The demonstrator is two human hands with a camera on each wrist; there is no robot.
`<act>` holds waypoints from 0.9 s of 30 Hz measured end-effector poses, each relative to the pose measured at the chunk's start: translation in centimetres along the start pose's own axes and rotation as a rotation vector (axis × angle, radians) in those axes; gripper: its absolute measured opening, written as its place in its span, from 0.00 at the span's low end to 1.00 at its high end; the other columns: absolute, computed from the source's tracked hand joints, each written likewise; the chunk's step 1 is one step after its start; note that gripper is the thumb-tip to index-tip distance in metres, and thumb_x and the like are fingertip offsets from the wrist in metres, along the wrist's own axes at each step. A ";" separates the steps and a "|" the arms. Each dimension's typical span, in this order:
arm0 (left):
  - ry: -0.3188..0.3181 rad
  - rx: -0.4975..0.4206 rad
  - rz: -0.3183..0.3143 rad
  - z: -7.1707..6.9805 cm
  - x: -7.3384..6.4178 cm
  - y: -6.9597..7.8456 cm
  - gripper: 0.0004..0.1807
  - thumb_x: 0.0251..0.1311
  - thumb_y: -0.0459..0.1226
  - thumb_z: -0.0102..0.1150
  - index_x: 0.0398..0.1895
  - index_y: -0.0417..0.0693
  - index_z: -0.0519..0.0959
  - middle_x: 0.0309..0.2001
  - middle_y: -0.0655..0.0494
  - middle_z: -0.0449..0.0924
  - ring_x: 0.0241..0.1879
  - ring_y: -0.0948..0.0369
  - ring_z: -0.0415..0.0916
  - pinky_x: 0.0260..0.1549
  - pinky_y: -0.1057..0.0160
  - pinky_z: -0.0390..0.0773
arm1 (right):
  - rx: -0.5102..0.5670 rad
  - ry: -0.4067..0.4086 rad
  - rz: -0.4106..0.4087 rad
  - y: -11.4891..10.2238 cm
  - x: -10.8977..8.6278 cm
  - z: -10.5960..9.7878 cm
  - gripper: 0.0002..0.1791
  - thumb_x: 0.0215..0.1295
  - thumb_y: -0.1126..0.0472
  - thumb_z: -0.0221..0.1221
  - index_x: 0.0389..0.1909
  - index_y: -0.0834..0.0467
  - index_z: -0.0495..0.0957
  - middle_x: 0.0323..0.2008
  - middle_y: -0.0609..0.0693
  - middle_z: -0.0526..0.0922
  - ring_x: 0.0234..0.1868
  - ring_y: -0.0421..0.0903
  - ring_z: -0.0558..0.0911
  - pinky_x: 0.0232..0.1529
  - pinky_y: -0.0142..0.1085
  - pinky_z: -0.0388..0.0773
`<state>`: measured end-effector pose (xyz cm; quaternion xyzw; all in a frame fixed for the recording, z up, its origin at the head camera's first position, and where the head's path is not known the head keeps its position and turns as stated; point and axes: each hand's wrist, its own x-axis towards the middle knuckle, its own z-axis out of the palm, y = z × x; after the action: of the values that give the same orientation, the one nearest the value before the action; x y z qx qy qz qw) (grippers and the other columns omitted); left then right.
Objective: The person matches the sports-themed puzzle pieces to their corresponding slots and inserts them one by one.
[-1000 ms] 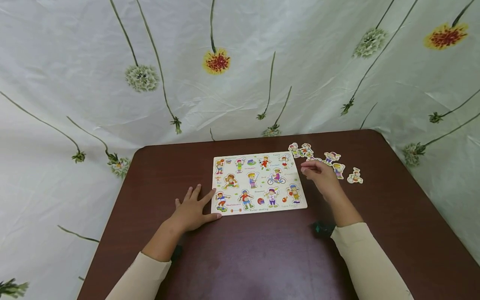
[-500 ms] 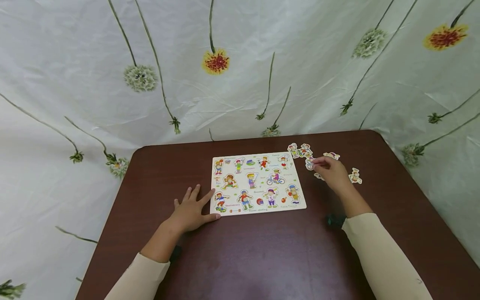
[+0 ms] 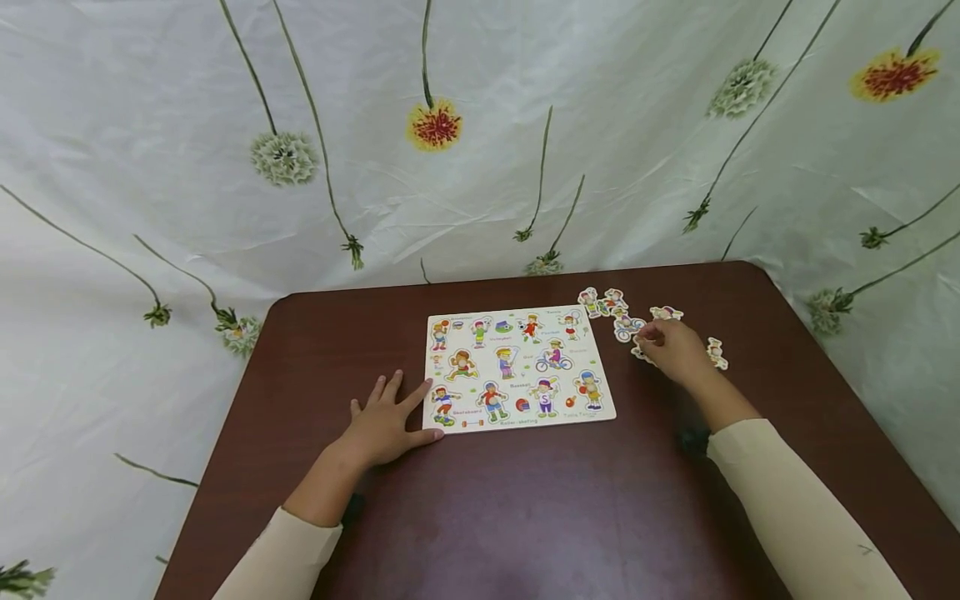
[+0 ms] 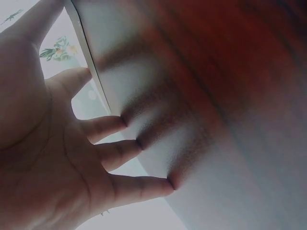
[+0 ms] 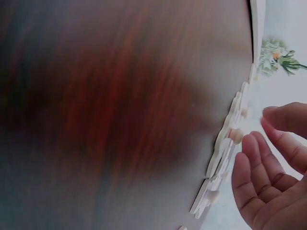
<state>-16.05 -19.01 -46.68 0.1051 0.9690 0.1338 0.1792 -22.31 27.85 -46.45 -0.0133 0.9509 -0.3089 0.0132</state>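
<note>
In the head view, a white puzzle board (image 3: 525,314) printed with sporting children lies on the dark table. My left hand (image 3: 382,423) rests spread at its left side, with thumb and index finger touching the edge. To the right of the board, my right hand (image 3: 671,350) hovers over loose puzzle pieces with loosely bent fingers. A bicycle piece (image 3: 628,327) lies beside its fingertips; another piece (image 3: 639,352) is mostly hidden beneath the hand. In the right wrist view, a small round knob (image 5: 236,136) stands near the fingertips, and a gap separates thumb from fingers.
Two loose pieces (image 3: 602,302) touch near the board's upper right corner. One more piece (image 3: 666,313) lies behind the right hand, and another (image 3: 716,353) to its right. A floral white cloth (image 3: 480,200) hangs behind the table (image 3: 517,500).
My right hand has moved right, from beside the board's edge to over the loose pieces. The bicycle piece now shows more fully. My left hand has stayed in place.
</note>
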 end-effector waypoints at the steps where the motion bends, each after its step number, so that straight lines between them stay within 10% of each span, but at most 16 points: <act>1: 0.000 0.000 0.001 0.0 0.0 0.0 0.49 0.60 0.66 0.59 0.81 0.64 0.53 0.81 0.35 0.41 0.80 0.34 0.36 0.65 0.18 0.43 | -0.015 -0.005 0.000 0.0 0.0 0.0 0.13 0.71 0.63 0.58 0.49 0.67 0.81 0.50 0.68 0.83 0.50 0.64 0.84 0.46 0.53 0.80; 27: -0.009 -0.007 -0.005 0.1 0.1 -0.1 0.50 0.59 0.67 0.60 0.81 0.66 0.53 0.82 0.36 0.41 0.80 0.34 0.36 0.65 0.19 0.42 | -0.103 -0.097 0.003 1.1 0.5 -0.4 0.11 0.69 0.67 0.57 0.46 0.67 0.83 0.41 0.64 0.85 0.38 0.53 0.83 0.38 0.43 0.79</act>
<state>-16.12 -19.06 -46.77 0.1025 0.9680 0.1364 0.1841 -22.79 28.93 -46.77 -0.0275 0.9638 -0.2587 0.0588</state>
